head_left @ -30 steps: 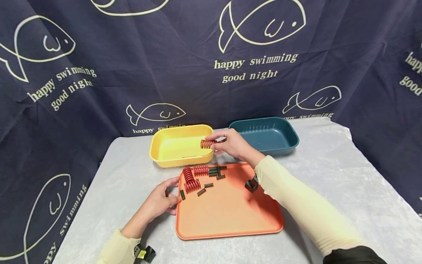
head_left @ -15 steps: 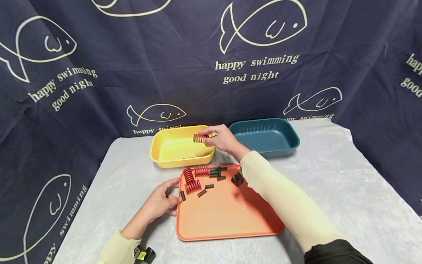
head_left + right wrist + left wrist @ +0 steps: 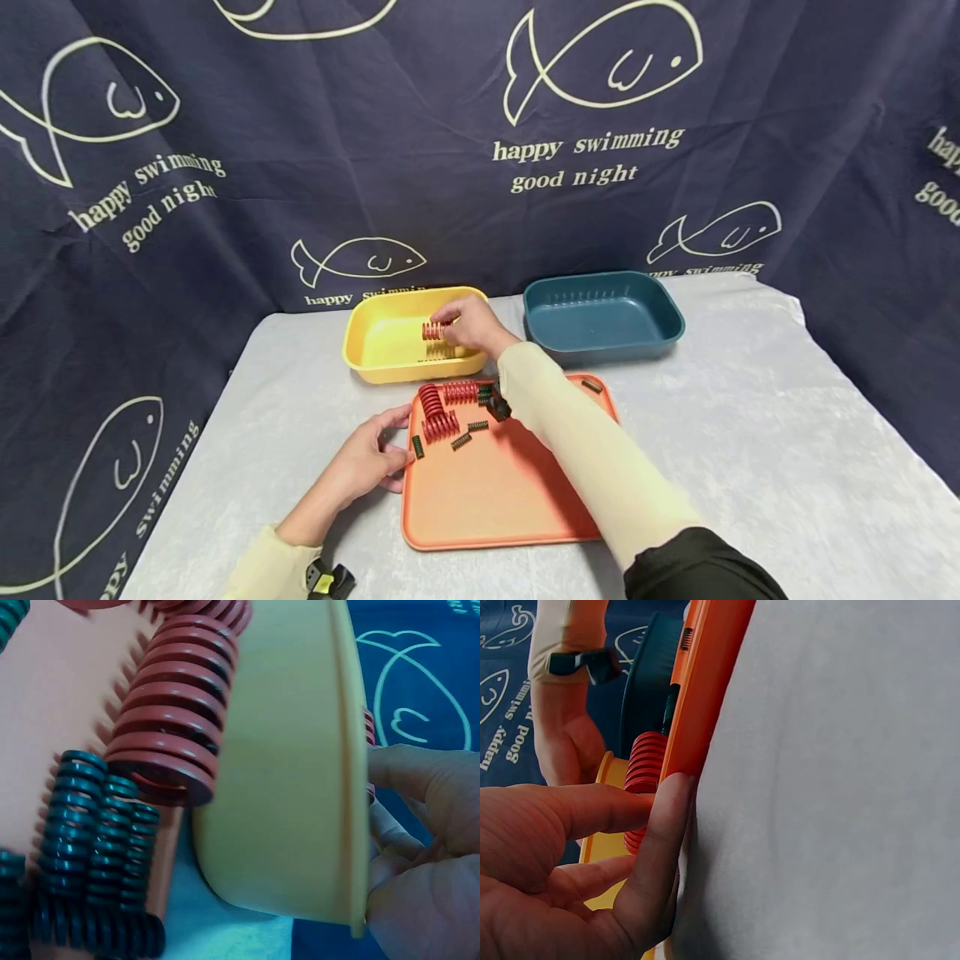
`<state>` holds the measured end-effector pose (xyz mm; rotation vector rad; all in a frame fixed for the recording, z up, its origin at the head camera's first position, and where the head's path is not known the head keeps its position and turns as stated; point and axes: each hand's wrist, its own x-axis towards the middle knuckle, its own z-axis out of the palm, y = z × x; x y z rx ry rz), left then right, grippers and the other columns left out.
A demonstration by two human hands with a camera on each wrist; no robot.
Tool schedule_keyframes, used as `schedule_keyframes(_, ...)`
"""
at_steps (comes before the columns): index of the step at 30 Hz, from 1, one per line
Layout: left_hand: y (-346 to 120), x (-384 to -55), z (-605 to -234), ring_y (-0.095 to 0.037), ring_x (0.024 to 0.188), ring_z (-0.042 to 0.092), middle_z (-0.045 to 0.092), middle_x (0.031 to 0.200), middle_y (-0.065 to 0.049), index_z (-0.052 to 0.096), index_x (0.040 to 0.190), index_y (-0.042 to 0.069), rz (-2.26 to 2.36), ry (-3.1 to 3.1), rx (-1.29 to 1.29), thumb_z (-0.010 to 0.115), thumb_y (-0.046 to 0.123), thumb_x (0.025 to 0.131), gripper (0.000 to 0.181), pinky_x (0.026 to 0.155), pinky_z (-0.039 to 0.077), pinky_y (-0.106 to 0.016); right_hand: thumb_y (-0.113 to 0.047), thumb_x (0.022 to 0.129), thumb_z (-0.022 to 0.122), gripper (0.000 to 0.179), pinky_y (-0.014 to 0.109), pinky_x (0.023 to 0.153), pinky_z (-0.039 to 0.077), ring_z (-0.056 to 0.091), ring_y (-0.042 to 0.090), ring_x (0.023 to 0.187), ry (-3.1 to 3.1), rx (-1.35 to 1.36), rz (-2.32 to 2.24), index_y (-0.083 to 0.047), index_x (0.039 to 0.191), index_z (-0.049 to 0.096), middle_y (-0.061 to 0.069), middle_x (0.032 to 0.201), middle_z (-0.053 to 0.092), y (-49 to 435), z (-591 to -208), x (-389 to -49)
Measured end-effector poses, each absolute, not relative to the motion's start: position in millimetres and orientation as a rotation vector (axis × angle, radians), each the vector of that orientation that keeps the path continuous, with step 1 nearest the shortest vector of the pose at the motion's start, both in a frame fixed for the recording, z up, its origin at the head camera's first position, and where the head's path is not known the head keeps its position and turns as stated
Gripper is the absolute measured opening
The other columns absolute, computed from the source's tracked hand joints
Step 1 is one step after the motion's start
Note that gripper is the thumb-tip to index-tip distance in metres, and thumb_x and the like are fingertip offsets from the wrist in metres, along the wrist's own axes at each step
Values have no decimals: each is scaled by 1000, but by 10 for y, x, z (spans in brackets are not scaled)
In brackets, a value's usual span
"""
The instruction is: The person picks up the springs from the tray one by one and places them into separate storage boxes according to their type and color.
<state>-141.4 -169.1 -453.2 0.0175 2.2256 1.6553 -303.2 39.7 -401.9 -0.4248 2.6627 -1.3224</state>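
A red coil spring is pinched by my right hand, low over the inside of the yellow bin. In the right wrist view the bin's wall hides most of that spring. My left hand grips the left rim of the orange tray; in the left wrist view its fingers meet at the tray's edge. On the tray lie several red springs and several small dark green springs. My right forearm and wrist camera hide part of the green group.
A teal bin stands at the back right, beside the yellow one. Near the tray's far right corner lies one small green spring. A grey cloth covers the table, and a dark blue printed curtain hangs behind.
My right hand has moved left with the red spring, from the yellow bin's right rim to over its inside, and has come lower. My left hand stays at the tray's rim.
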Motion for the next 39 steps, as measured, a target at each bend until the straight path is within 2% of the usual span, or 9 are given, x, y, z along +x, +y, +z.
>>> schedule_keyframes(4, -1699, -1422, -4547, -24, 82, 70, 47, 146, -23, 41, 156, 2, 1661, 2215, 27, 61, -18, 85, 76, 56, 65, -46, 4, 88, 73, 27, 22, 72, 56, 68, 16, 89, 2719, -401, -1181, -7, 112, 80, 6, 108, 77, 326, -4084, -3081)
schedule_keyframes(6, -1700, -1423, -4546, -23, 82, 70, 47, 145, -23, 41, 156, 2, 1664, 2217, 19, 62, -18, 86, 76, 56, 65, -46, 3, 88, 74, 28, 22, 75, 56, 67, 16, 91, 2744, -388, -1116, -9, 112, 81, 4, 108, 77, 294, -4099, -3099)
schedule_keyframes(12, -1701, -1424, -4538, -23, 82, 70, 47, 145, -23, 41, 156, 3, 1661, 2217, 15, 62, -18, 86, 76, 56, 65, -46, 2, 87, 75, 27, 26, 93, 57, 68, 18, 106, 2821, -408, -922, -12, 110, 82, 0, 107, 78, 240, -4084, -3084)
schedule_keyframes(20, -1697, -1417, -4537, -24, 83, 70, 47, 145, -22, 41, 156, 3, 1658, 2221, 14, 61, -18, 86, 76, 56, 65, -46, -1, 90, 75, 25, 30, 95, 57, 66, 21, 107, 2815, -385, -848, -13, 111, 82, 5, 111, 75, 227, -4066, -3064)
schedule_keyframes(23, -1696, -1413, -4538, -23, 83, 70, 47, 146, -23, 41, 156, 2, 1658, 2221, 15, 61, -18, 86, 76, 56, 65, -46, -3, 91, 76, 26, 31, 92, 58, 67, 23, 110, 2759, -389, -947, -11, 115, 81, 8, 115, 75, 265, -4052, -3064)
schedule_keyframes(26, -1696, -1409, -4534, -23, 83, 70, 47, 146, -23, 41, 156, 2, 1663, 2220, 26, 61, -18, 85, 76, 55, 65, -46, -2, 92, 75, 28, 34, 84, 63, 69, 26, 105, 2624, -376, -1186, -5, 119, 77, 11, 117, 73, 348, -4038, -3075)
schedule_keyframes(28, -1700, -1405, -4530, -23, 83, 70, 47, 146, -24, 40, 156, 1, 1666, 2217, 36, 60, -18, 85, 76, 55, 65, -45, -3, 92, 75, 30, 39, 83, 65, 71, 28, 103, 2508, -355, -1366, -3, 123, 75, 14, 120, 71, 424, -4009, -3068)
schedule_keyframes(33, -1703, -1400, -4521, -23, 83, 70, 47, 146, -24, 39, 156, 0, 1666, 2218, 47, 59, -18, 84, 76, 55, 65, -45, -7, 93, 76, 36, 53, 98, 58, 68, 29, 112, 2234, -348, -1698, -2, 128, 71, 18, 134, 64, 641, -3902, -3013)
schedule_keyframes(39, -1685, -1413, -4542, -23, 82, 69, 48, 146, -22, 41, 156, 2, 1665, 2225, 19, 59, -19, 84, 77, 55, 65, -45, -19, 93, 78, 46, 51, 104, 55, 63, 24, 121, 2115, -427, -1764, -10, 137, 67, 7, 137, 64, 881, -3824, -2890)
